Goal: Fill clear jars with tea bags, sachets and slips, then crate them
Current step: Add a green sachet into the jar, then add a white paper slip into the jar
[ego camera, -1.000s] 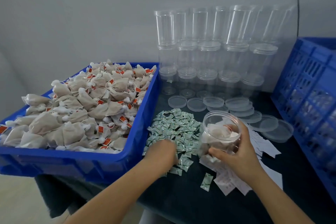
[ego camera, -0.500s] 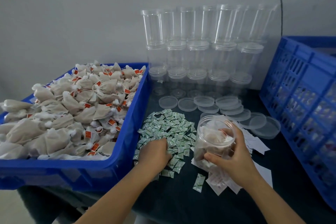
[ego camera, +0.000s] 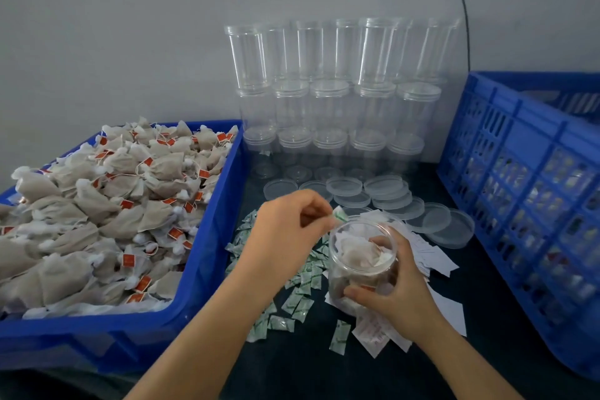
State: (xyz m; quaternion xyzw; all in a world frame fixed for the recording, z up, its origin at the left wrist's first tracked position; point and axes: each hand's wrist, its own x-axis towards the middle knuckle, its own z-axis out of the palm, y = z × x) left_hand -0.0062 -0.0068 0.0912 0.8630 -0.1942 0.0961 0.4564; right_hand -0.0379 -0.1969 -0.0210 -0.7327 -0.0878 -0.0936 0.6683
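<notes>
Hands: right hand point(ego camera: 394, 289) grips the clear, bag-stuffed jar point(ego camera: 362, 261), left hand point(ego camera: 289, 230) pinches a green sachet point(ego camera: 339, 214) at its rim.

You face a plain pale grey painted wall point(ego camera: 130, 26), evenly and softly lit. A thin black cable point(ego camera: 465, 10) hangs down it at the right. Below lies a dark cloth-covered table point(ego camera: 308, 373).

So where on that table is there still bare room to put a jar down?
Bare dark tabletop shows at the near edge, between the tea bag tray and blue crate, below the sachets. A strip lies between slips and crate. Behind, stacked jars and loose lids crowd it.
</notes>
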